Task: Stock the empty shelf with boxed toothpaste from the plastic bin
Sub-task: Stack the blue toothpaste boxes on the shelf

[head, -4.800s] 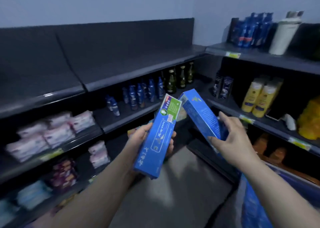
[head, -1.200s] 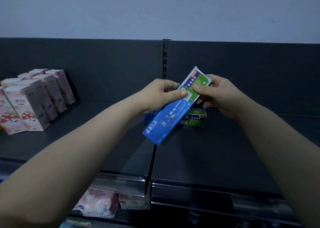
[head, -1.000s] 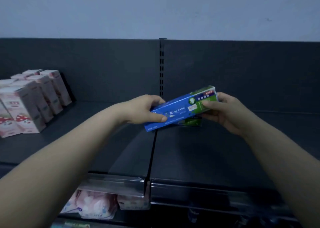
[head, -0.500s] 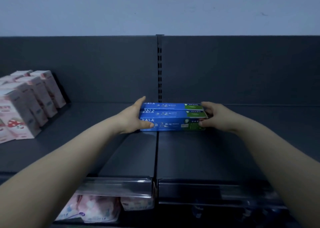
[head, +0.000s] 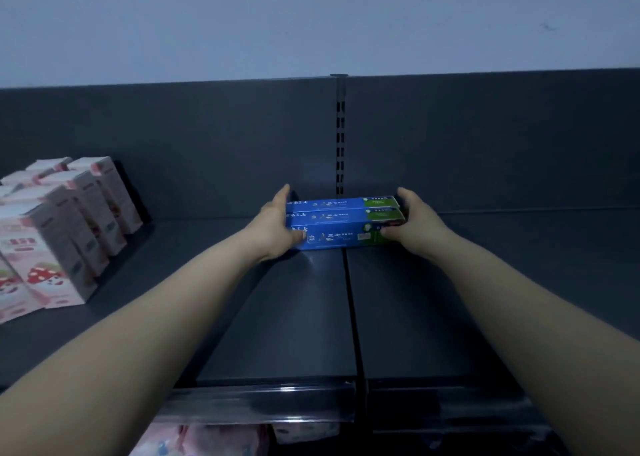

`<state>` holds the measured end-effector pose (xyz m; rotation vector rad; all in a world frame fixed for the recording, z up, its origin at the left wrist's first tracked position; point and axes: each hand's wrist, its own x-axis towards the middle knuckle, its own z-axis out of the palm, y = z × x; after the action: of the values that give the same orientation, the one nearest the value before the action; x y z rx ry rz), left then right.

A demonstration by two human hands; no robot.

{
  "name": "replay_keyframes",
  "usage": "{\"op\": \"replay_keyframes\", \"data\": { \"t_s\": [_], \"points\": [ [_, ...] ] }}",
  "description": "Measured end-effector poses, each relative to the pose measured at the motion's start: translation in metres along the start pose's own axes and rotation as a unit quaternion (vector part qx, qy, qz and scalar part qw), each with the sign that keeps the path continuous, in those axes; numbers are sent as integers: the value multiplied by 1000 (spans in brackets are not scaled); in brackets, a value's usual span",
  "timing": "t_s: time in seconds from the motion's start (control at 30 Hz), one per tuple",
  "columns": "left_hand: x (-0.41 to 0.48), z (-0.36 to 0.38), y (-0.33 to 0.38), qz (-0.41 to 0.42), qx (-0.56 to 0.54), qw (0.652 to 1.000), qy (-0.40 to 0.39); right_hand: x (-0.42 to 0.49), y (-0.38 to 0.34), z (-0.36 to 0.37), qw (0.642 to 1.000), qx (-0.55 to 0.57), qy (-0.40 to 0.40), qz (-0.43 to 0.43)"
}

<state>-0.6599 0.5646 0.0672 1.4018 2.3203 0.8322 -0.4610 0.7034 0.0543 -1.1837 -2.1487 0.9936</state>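
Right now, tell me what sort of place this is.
Probably a shop aisle: a dark metal shelf with a slotted upright, rows of pink-and-white cartons at the left, and three long blue-and-green toothpaste boxes lined up at the back.

Pink cartons (head: 45, 258) cut by left edge, lower packs (head: 207, 440) partly hidden behind shelf rail (head: 259, 403), toothpaste boxes (head: 332, 237) with illegible print

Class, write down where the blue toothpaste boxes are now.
The blue toothpaste boxes lie mid-frame in the head view, at the back of the shelf below the slotted upright, between the left hand and right hand pressing their ends.
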Motion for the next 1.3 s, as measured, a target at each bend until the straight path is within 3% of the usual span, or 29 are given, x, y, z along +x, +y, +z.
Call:
{"op": "replay_keyframes", "data": {
  "t_s": [0.1, 0.27, 0.43, 0.9, 1.07, 1.3],
  "points": [
    [-9, -1, 18, 49, 53, 997, 38, -19, -7, -5, 996, -69, 46, -43],
    [-40, 19, 66, 207, 121, 965, 103, -79, -9, -30, 977, -144, 117, -106],
    [-91, 65, 112, 301, 146, 936, 111, -172, 10, -66, 953, -229, 175, -95],
    [-315, 194, 197, 506, 52, 858, -73, -499, 82, -116, 850, -391, 310, 170],
    [-383, 220, 210, 589, 18, 794, -149, -600, 74, -100, 799, -382, 375, 274],
    [-486, 247, 200, 642, -55, 715, -271, -721, 64, -46, 724, -355, 438, 398]
  ]
}}
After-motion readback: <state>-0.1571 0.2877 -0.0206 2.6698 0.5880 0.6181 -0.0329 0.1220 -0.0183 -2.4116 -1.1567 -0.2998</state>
